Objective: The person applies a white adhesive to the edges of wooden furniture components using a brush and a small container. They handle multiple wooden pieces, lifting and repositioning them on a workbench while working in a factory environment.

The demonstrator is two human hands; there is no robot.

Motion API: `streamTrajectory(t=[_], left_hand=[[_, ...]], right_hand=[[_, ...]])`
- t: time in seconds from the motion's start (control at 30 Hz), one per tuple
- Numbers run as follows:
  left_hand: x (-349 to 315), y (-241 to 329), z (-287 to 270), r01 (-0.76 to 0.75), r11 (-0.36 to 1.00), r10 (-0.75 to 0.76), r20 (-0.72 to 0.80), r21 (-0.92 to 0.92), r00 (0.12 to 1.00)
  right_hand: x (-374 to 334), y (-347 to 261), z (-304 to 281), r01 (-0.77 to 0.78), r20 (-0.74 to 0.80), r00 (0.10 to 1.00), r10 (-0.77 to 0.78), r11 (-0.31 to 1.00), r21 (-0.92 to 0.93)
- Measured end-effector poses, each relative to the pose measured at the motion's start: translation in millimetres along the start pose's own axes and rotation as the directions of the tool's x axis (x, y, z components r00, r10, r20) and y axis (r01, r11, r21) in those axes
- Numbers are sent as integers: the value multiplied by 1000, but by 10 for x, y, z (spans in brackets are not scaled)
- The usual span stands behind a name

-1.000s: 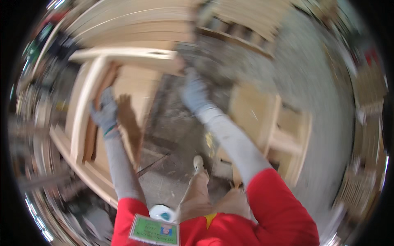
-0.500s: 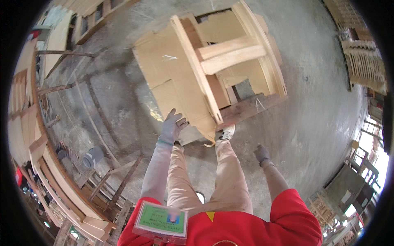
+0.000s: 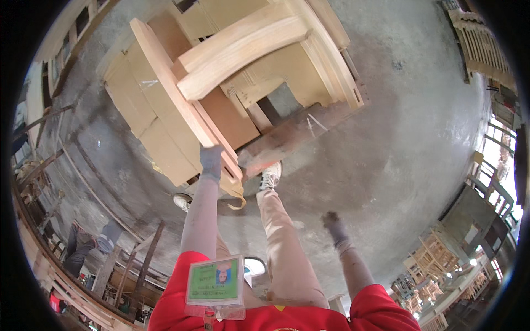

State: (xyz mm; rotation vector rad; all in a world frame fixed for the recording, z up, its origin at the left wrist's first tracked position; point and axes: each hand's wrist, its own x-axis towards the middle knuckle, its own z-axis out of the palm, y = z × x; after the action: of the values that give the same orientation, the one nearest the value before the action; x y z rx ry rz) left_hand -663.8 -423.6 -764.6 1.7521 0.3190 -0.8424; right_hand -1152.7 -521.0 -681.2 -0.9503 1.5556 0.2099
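A pale wooden frame (image 3: pixel 243 58) lies on cardboard-covered boards low over the floor. It has two long rails joined by a curved crosspiece. My left hand (image 3: pixel 211 160), in a grey glove, is closed over the near end of its left rail (image 3: pixel 168 77); the fingertips are hidden behind the wood. My right hand (image 3: pixel 334 227), also gloved, hangs by my right side above the floor, touching nothing. Motion smears its fingers. Brown cardboard (image 3: pixel 152 118) lies beneath the frame, with a torn strip hanging at its near corner.
A dark reddish plank (image 3: pixel 298 135) edges the near side of the boards. My shoe (image 3: pixel 270 175) stands close to it. Wooden trestle legs (image 3: pixel 146 254) and a long bench line the left. Stacked slatted wood pieces (image 3: pixel 488 47) stand far right, above the concrete floor (image 3: pixel 386 154).
My left hand has moved from open above the cardboard to a hold on the rail's near end. The frame now looks nearer and further left. My right hand stays low, apart from it.
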Motion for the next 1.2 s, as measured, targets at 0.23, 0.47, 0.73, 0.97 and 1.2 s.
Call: streamTrajectory(t=[0.23,0.47,0.73,0.97,1.2], left_hand=[[-1220,552,-1725,-743,187,528,572,642,627],[-2554,1439,-2999,-33,743,-42,96,668,994],[-3746,2848,-3887,331,696,-293,-168,638,941],[-5150,2956,-4613,45,972,53,-404,230,913],[-6488,2808,-5070,-400,897,109,-781,-189,615]], right_hand=[[499,-2306,-534,299,-200,952,-231,840,452],[-888,-3033,811,-117,464,885,-27,953,279],[-2566,-2707,1158,59,336,926,-173,944,324],[-3454,-3375,2202,341,564,726,-393,918,201],[-4553,-4161,3688,563,867,321,-381,813,148]])
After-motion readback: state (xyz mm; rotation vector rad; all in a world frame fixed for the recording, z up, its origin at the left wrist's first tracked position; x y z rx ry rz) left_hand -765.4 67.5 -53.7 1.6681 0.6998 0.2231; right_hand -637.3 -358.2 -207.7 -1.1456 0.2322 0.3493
